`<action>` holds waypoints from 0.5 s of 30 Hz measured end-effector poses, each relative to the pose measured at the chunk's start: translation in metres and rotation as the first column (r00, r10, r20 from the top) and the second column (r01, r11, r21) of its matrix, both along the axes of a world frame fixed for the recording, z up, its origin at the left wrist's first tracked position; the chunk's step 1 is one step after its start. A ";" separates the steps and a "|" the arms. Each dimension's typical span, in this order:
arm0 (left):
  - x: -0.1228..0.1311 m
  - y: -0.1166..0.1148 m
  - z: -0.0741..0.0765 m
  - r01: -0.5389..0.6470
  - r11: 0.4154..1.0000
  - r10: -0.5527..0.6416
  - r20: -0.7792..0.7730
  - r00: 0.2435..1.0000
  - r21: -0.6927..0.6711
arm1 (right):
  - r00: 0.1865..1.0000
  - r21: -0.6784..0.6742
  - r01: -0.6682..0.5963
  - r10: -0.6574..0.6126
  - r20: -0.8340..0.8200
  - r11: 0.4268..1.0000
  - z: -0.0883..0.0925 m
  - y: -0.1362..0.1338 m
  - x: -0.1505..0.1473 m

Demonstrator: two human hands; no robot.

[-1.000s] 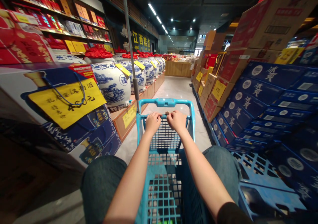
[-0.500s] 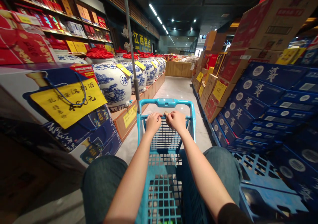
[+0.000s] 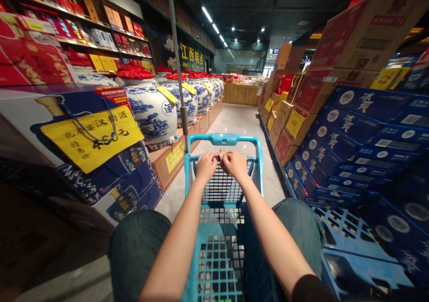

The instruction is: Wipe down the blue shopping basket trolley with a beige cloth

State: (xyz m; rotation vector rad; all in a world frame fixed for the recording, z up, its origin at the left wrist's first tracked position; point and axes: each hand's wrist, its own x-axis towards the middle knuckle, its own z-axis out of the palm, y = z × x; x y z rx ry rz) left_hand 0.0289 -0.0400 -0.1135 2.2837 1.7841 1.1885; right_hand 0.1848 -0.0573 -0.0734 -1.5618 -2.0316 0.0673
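Note:
Both of my hands rest on a blue plastic shopping cart (image 3: 224,138). My left hand (image 3: 207,167) is closed around its crossbar (image 3: 252,158), and my right hand (image 3: 234,165) grips the same bar just beside it. A small tan object (image 3: 221,153) pokes up between my hands, too small to identify. Below the bar, the cart's mesh basket (image 3: 221,188) shows nothing large inside. My denim-covered knees (image 3: 140,253) flank the cart's near end.
Blue-and-white porcelain jars (image 3: 150,112) with red cloth covers stand on a wooden base at left. Stacked cartons (image 3: 355,43) and dark blue boxes (image 3: 345,132) line the right side. A grey pole (image 3: 174,47) rises beside the cart. The tiled aisle (image 3: 237,123) runs ahead.
My right hand has shifted slightly left along the bar, closer to my left hand. The shelves and jars have shifted only slightly in view.

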 end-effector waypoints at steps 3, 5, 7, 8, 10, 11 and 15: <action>0.001 -0.001 0.001 0.012 1.000 -0.012 0.013 1.000 0.008 | 0.985 -0.057 0.168 -0.169 -0.022 0.984 0.006 0.002 0.017; 0.001 -0.002 0.001 0.013 1.000 -0.013 0.016 1.000 0.007 | 0.975 -0.066 0.220 -0.221 -0.016 0.973 0.007 0.002 0.021; 0.001 -0.002 0.001 0.013 1.000 -0.013 0.015 1.000 0.009 | 0.982 -0.049 0.190 -0.190 -0.005 0.981 0.005 0.002 0.017; 0.001 -0.002 0.000 0.014 1.000 -0.014 0.013 1.000 0.009 | 0.990 -0.035 0.141 -0.141 -0.001 0.989 0.003 0.002 0.013; 0.000 0.000 0.000 0.010 1.000 -0.010 0.008 1.000 0.011 | 1.000 -0.001 0.016 -0.016 0.006 1.000 -0.001 0.001 0.003; 0.000 0.000 -0.001 0.006 1.000 -0.006 0.005 1.000 0.012 | 0.999 0.015 -0.040 0.040 0.009 0.999 -0.003 0.001 -0.001; 0.000 0.001 -0.001 0.001 1.000 -0.001 0.009 1.000 0.014 | 0.998 0.008 -0.061 0.062 -0.025 0.998 -0.003 0.000 -0.003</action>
